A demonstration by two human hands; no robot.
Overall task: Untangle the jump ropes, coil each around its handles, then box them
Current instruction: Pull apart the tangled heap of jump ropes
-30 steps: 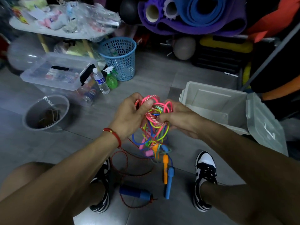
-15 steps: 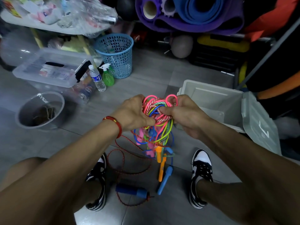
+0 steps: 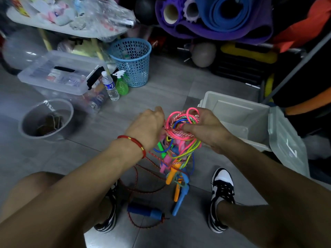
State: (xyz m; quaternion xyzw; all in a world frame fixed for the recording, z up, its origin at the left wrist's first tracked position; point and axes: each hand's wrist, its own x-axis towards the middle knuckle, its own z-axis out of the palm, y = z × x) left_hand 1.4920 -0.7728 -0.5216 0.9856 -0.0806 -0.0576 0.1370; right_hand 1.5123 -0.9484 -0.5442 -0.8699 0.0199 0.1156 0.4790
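You held the knotted bundle of jump ropes (image 3: 180, 138) above the floor, your left hand (image 3: 146, 127) and right hand (image 3: 206, 129) both gripping its loops. None looked freed or coiled; the open white box (image 3: 232, 111) beside you held none.

L hand (image 3: 146, 129) fingertips hidden behind jump rope tangle (image 3: 180, 138). R hand (image 3: 206, 129) fingers buried in it; can't tell which strand each pinches. Clear tub (image 3: 59, 76) contents blurred. Table (image 3: 59, 24) cut off at top edge.
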